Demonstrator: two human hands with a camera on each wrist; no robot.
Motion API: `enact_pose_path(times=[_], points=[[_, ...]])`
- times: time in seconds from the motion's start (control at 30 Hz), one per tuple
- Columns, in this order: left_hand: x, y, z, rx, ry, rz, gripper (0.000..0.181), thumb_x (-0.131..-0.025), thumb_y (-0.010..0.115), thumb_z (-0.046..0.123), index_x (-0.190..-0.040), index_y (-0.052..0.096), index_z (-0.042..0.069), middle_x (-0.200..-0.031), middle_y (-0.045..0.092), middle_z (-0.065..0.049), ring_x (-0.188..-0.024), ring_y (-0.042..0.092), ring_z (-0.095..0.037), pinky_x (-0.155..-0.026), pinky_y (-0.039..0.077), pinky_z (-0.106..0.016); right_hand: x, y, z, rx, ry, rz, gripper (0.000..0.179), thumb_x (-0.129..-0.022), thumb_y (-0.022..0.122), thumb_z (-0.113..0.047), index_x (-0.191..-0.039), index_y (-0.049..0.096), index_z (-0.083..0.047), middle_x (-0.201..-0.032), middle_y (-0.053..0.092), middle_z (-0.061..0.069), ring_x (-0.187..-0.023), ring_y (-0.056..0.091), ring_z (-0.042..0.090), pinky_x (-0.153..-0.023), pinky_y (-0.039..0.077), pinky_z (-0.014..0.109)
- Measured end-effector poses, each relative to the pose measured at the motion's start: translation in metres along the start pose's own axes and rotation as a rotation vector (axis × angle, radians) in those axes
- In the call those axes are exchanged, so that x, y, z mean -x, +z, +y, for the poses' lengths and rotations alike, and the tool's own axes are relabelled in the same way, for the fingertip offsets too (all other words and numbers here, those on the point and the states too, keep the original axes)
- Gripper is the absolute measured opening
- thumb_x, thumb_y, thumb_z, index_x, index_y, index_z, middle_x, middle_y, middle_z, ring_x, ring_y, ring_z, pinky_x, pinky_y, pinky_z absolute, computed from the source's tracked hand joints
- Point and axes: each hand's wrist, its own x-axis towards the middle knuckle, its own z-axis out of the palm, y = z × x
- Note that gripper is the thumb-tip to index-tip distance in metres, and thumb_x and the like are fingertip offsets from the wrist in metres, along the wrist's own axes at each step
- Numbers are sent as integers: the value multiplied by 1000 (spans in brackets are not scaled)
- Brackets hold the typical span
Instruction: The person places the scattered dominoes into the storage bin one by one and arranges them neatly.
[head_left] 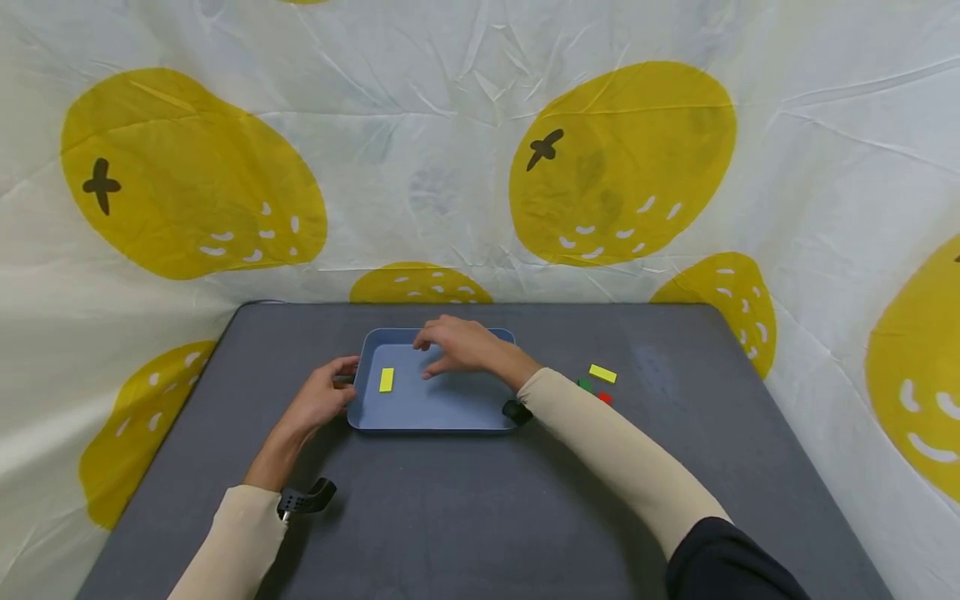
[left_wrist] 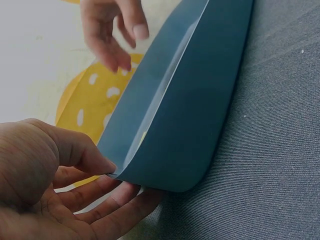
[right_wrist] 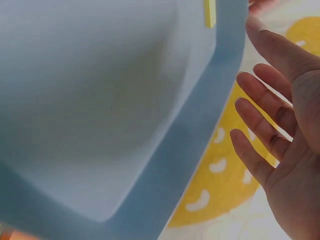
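A shallow blue-grey tray (head_left: 442, 413) lies on the dark table, with one small yellow block (head_left: 386, 380) on its left part. At the tray's left end is my left hand (head_left: 318, 400). In the left wrist view that hand (left_wrist: 60, 175) pinches the tray's rim (left_wrist: 190, 110), thumb on top and fingers beneath. My right hand (head_left: 465, 343) hovers over the tray's back half with nothing in it. Its fingers spread loosely in the right wrist view, where the hand (right_wrist: 295, 115) appears beside the tray wall (right_wrist: 175, 155).
Right of the tray, on the table (head_left: 450, 517), lie a yellow block (head_left: 602, 373), a green block (head_left: 585, 385) and a red block (head_left: 605, 399), the last two partly behind my right sleeve (head_left: 622, 450). A white cloth with yellow fruit prints (head_left: 622, 167) hangs behind the table.
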Motion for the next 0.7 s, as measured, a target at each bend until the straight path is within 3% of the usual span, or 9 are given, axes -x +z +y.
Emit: enact_pose_path(times=[0.27, 0.7], points=[[-1, 2, 1, -1, -15, 0, 64, -96, 52, 1, -157, 33, 3, -151, 42, -25, -124, 53, -40, -83, 54, -43, 34, -13, 8, 4, 14, 62, 47, -87, 80, -40, -127, 69, -18, -121, 66, -3, -113, 56, 18, -88, 51, 37], [0, 3, 5, -6, -22, 3, 64, -96, 52, -1, -157, 33, 1, -149, 43, -26, -124, 54, -40, -78, 54, -38, 91, -26, 25, -69, 114, 116, 44, -88, 79, -35, -127, 69, -16, -124, 65, 0, -114, 58, 23, -91, 51, 40]])
